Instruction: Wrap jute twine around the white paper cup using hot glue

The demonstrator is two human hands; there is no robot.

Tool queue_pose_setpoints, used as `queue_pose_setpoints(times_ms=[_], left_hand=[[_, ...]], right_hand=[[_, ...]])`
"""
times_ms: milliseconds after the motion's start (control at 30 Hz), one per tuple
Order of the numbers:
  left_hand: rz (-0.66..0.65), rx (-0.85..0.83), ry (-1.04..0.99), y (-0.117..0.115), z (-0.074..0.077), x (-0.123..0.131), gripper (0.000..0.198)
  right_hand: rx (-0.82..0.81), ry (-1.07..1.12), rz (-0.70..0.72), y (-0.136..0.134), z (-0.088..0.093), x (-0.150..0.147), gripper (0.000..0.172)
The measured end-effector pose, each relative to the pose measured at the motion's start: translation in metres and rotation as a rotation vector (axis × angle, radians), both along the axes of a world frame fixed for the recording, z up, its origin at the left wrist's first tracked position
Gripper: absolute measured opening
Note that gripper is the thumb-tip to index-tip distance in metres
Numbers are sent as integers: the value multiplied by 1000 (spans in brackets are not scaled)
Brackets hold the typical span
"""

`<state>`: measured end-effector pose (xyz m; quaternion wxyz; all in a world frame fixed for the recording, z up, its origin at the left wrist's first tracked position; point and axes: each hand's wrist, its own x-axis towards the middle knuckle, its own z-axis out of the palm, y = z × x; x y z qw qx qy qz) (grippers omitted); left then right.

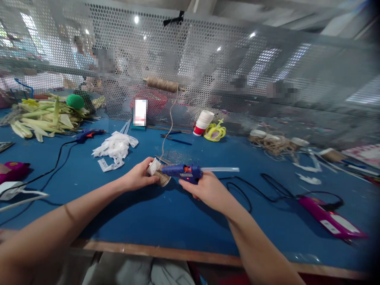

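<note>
My right hand (204, 188) grips a blue hot glue gun (178, 171), a clear glue stick (221, 169) poking out of its back end. Its nozzle points left, at a small white paper cup (154, 166) partly wrapped in twine, held closed in my left hand (141, 174). The cup's twine-covered part (164, 180) shows below the nozzle; whether nozzle and cup touch I cannot tell. From the cup a strand of twine (171, 122) runs up to a twine spool (162, 84) mounted on the perforated screen.
Left of my hands lie crumpled white lace (115, 148), another glue gun (89, 134) and corn husks (50, 118). Behind are a phone (140, 112), scissors (175, 139), stacked paper cups (204, 122) and a yellow-green woven piece (214, 132). A magenta power strip (329, 217) sits at right.
</note>
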<state>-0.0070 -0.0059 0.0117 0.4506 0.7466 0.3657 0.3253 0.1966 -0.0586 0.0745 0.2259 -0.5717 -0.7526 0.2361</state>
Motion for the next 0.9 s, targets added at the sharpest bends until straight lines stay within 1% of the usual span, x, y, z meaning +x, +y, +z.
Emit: queue_pose_setpoints(times_ms=[100, 200, 400, 633, 767, 900], left_hand=[[3, 20, 11, -1, 1, 0, 35], [-2, 48, 27, 0, -1, 0, 36], [-6, 62, 46, 1, -2, -1, 37], [-2, 46, 52, -3, 1, 0, 36], [-1, 36, 52, -3, 2, 0, 36], [14, 36, 78, -3, 4, 0, 37]], right_hand=[[5, 9, 5, 1, -1, 1, 29], [-11, 20, -26, 3, -1, 3, 26], [-101, 103, -62, 10, -1, 7, 28], [-64, 76, -110, 13, -3, 6, 29], [-78, 96, -90, 13, -3, 7, 29], [-118, 141, -47, 11, -2, 9, 25]])
